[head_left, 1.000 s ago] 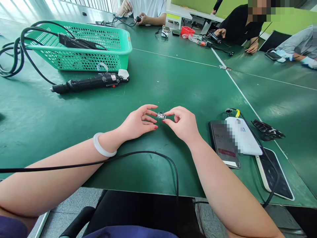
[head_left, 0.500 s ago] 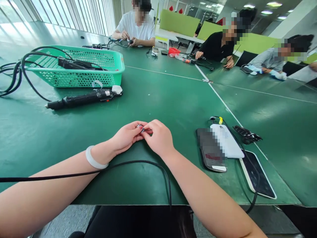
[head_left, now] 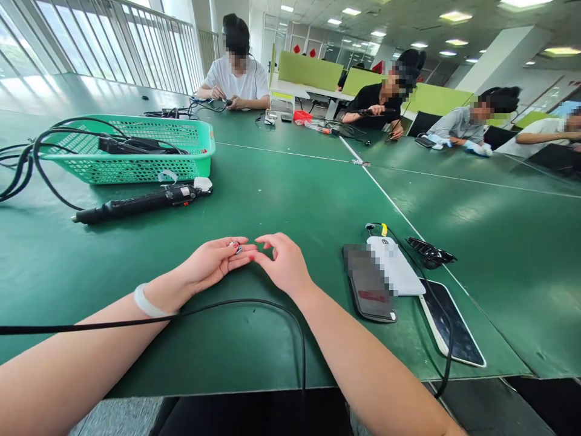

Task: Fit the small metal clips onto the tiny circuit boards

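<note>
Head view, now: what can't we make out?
All in the head view:
- Small part: type and markings; too small, partly covered by the left hand's thumb.
- Dark phone: much of its screen; pixelated.
- Green basket: much of what's inside; its front wall blocks the view.
- Black cable: far end; cut off by the left edge.

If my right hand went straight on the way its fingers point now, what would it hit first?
Probably the left hand: its fingertips lie directly ahead of those of the right hand. Whether they already touch is hard to tell from this view.
</note>
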A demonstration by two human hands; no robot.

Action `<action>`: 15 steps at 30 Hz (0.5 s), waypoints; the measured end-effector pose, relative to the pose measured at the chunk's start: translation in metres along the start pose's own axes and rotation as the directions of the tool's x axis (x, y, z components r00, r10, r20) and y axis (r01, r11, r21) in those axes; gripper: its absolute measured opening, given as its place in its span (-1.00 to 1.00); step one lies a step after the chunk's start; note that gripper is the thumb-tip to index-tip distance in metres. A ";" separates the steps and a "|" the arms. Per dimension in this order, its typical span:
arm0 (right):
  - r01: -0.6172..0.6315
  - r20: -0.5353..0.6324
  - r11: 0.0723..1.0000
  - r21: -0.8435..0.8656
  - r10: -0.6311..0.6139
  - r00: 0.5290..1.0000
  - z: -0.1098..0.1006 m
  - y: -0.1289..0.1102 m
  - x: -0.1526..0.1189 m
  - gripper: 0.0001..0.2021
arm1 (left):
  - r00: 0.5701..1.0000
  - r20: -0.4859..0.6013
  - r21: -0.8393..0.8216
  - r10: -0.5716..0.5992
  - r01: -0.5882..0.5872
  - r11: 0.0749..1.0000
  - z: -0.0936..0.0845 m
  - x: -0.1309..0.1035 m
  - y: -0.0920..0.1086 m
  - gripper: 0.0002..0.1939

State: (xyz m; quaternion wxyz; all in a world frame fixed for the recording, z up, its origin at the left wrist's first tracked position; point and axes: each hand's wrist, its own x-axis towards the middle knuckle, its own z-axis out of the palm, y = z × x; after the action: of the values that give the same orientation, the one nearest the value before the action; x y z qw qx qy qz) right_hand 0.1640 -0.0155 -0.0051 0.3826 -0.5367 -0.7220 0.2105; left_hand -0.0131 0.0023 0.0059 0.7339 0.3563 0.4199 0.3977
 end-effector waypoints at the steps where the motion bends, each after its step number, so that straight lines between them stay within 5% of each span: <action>1: -0.015 -0.014 1.000 0.028 0.016 1.000 -0.002 0.004 0.000 -0.73 | 1.000 -0.011 0.012 0.001 -0.001 1.000 0.000 -0.001 0.004 -0.84; 6: -0.117 -0.077 0.985 0.127 0.128 0.989 -0.014 0.026 0.006 -0.74 | 0.967 -0.228 0.422 0.115 -0.009 0.907 -0.006 -0.014 0.030 -0.90; 10: -0.172 -0.086 0.972 0.158 0.187 0.979 -0.019 0.034 0.009 -0.73 | 0.887 -0.340 0.698 0.313 0.015 0.716 -0.037 -0.045 0.048 -0.92; 13: -0.168 -0.106 0.971 0.170 0.187 0.977 -0.020 0.032 0.008 -0.74 | 0.825 -0.290 0.941 0.486 0.152 0.303 -0.069 -0.074 0.054 -0.89; 15: -0.167 -0.111 0.972 0.168 0.187 0.976 -0.020 0.029 0.007 -0.74 | 0.827 -0.244 0.966 0.506 0.252 0.055 -0.086 -0.091 0.054 -0.91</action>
State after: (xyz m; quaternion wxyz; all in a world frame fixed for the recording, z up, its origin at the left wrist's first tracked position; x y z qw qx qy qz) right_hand 0.1968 -0.0009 -0.0113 0.4484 -0.5792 -0.6267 0.2659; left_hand -0.1356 -0.0385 0.0483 0.0950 0.6678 0.7230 0.1495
